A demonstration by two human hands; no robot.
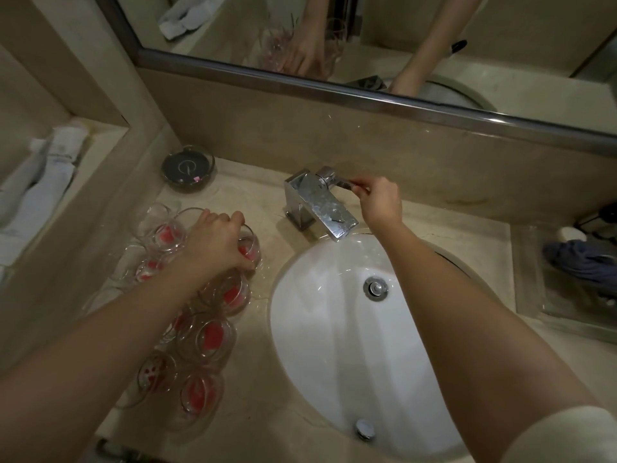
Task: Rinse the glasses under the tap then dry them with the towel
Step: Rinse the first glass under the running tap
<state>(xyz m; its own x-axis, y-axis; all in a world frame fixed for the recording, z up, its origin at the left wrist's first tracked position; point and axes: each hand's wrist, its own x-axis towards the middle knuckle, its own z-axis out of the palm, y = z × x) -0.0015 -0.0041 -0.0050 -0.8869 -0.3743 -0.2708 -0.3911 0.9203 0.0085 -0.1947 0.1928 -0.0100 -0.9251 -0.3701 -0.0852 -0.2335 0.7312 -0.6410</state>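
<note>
Holding one glass (248, 248) with left hand (213, 242), fingers curled round its rim, upright on surface (267, 202) among other glasses (207, 339). Pinching tap (320, 205) handle with right hand (380, 202). Spout just right of held glass, sink (317, 329) below.

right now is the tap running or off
Off, as far as the view shows: no stream falls from the tap into the sink. The right hand grips its lever, the left hand a glass.

Basin (320, 329) open; glasses (207, 335) crowded left.
</note>
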